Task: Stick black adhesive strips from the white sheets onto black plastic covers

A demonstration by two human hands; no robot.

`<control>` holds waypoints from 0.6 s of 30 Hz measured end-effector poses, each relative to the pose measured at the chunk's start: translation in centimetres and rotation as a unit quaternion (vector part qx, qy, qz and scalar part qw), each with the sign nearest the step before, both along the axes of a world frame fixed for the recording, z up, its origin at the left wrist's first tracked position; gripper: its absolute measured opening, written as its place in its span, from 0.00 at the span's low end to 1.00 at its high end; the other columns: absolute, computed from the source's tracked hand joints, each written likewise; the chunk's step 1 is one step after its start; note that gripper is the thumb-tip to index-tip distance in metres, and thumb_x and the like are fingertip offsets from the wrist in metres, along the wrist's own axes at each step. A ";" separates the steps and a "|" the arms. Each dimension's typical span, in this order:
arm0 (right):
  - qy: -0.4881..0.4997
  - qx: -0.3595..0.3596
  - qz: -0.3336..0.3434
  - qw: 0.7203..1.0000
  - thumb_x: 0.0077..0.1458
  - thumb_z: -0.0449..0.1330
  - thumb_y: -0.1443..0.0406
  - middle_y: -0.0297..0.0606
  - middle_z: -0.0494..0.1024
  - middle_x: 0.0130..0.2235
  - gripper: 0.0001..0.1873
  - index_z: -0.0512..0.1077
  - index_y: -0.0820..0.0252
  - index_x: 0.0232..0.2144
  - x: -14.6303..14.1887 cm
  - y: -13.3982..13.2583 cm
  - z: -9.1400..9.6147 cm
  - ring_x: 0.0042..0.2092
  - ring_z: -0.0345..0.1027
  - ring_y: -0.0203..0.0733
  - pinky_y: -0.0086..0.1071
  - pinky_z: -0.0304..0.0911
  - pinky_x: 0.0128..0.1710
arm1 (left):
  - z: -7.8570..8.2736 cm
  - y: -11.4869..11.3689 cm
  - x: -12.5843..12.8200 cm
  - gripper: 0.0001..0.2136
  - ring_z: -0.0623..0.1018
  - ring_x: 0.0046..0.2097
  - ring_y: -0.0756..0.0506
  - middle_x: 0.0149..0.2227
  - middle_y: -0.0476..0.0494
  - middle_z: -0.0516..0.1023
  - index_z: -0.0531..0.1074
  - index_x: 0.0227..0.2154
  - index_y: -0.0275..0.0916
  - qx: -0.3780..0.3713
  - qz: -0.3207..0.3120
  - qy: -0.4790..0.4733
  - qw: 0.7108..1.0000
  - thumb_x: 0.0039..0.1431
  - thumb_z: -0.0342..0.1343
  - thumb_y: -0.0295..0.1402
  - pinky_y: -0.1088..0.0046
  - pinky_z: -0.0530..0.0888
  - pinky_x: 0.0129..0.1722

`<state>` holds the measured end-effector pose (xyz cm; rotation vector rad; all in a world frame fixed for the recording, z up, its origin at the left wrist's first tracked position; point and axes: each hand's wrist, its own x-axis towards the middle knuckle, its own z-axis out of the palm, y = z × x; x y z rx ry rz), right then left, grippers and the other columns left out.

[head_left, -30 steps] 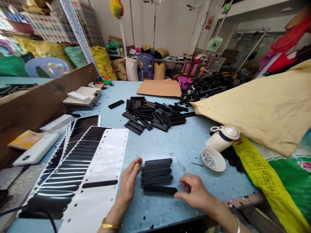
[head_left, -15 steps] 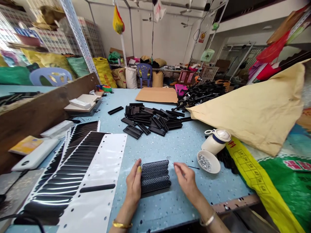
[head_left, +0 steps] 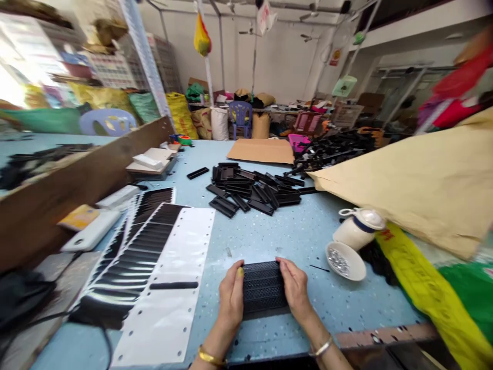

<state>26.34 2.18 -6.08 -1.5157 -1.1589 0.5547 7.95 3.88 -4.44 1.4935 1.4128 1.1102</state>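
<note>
On the blue table (head_left: 292, 234), close to its near edge, I see through the head camera a small row of black grilles (head_left: 264, 288) lying flat side by side, and both hands are pressed against it from the two sides. My left hand (head_left: 231, 298) stands on its edge at the left end of the row, the fingers kept together and straight, the thumb on top touching the far corner. My right hand (head_left: 296, 289) does the same at the right end, fingers together and slightly bent, touching the grilles; neither hand is closed around them, they only squeeze the row between the palms. A gold bangle is on the left wrist and a silver one on the right wrist. Left of the hands lies a white sheet with holes (head_left: 169, 288) along its borders, with one black strip (head_left: 174, 285) on it, and beside it more sheets full of black stickers (head_left: 134, 257). Right of the hands, near but apart, stands a small white dish (head_left: 356, 270) with shiny small pieces inside, and just behind it a white jug (head_left: 356, 228) lies tilted. Farther on the table I see a loose pile of black parts (head_left: 254, 187), a piece of cardboard (head_left: 261, 150), and a big beige paper sack (head_left: 419, 180) at the right side.
</note>
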 end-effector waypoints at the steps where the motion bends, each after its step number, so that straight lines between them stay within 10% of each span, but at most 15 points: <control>1: 0.006 -0.006 0.002 1.000 0.62 0.53 0.48 0.49 0.83 0.42 0.26 0.80 0.63 0.39 0.3 -0.1 0.0 0.45 0.78 0.53 0.44 0.71 0.48 | 0.3 -0.3 -0.4 0.20 0.79 0.53 0.36 0.50 0.37 0.81 0.76 0.49 0.37 0.003 -0.005 0.008 1.000 0.67 0.43 0.42 0.51 0.74 0.55; 5: -0.018 -0.020 -0.023 0.999 0.58 0.56 0.47 0.52 0.82 0.44 0.27 0.80 0.65 0.41 1.8 -0.5 1.0 0.45 0.77 0.57 0.49 0.71 0.49 | 1.6 -1.4 -5.1 0.19 0.71 0.61 0.36 0.59 0.36 0.74 0.71 0.56 0.40 0.115 -0.017 0.130 0.985 0.66 0.49 0.38 0.52 0.70 0.59; 9: -0.116 0.058 0.018 0.991 0.58 0.60 0.55 0.47 0.83 0.40 0.15 0.80 0.60 0.38 0.4 -2.2 4.0 0.40 0.79 0.53 0.43 0.75 0.42 | 1.5 -4.6 -13.7 0.24 0.58 0.68 0.28 0.60 0.31 0.72 0.66 0.61 0.37 0.226 0.049 0.364 0.902 0.63 0.55 0.36 0.45 0.66 0.60; 14: -0.216 0.158 0.255 0.929 0.56 0.62 0.65 0.46 0.82 0.46 0.14 0.77 0.56 0.46 -8.4 -4.3 3.9 0.46 0.77 0.54 0.44 0.75 0.46 | -1.5 -10.1 -19.8 0.38 0.62 0.64 0.21 0.64 0.30 0.65 0.60 0.65 0.36 0.230 -0.027 0.544 0.806 0.55 0.60 0.49 0.44 0.69 0.55; 18: -0.327 0.084 0.341 0.877 0.40 0.73 0.59 0.55 0.74 0.56 0.39 0.71 0.61 0.55 -15.7 -3.2 0.7 0.57 0.67 0.69 0.59 0.65 0.54 | -3.5 -13.6 -19.7 0.20 0.77 0.55 0.32 0.55 0.47 0.78 0.75 0.52 0.49 0.227 -0.005 0.598 0.769 0.56 0.57 0.28 0.59 0.73 0.51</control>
